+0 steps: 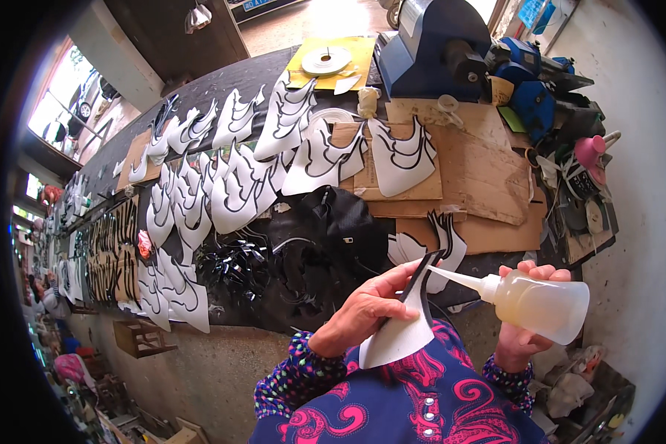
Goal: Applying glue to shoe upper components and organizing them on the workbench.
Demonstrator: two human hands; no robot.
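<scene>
My left hand [366, 311] grips a white curved shoe-upper piece [399, 340] with a black edge, its narrow tip pointing up and away from me. In my right hand [525, 337] is a translucent squeeze bottle [544, 305], tilted on its side and partly filled with pale yellowish liquid. Its long thin nozzle [455, 276] reaches left to the black edge near the piece's tip; whether it touches I cannot tell. Just beyond my hands, more white pieces with black strips [448, 240] lie on the cardboard.
Rows of white black-edged pieces [244, 185] cover the dark table [263, 70]. A black bag [340, 222] and shiny black strips [233, 266] lie left of my hands. A blue machine [436, 52] stands at the back, near a white tape roll [325, 61]. A wooden stool [142, 339] sits below the table.
</scene>
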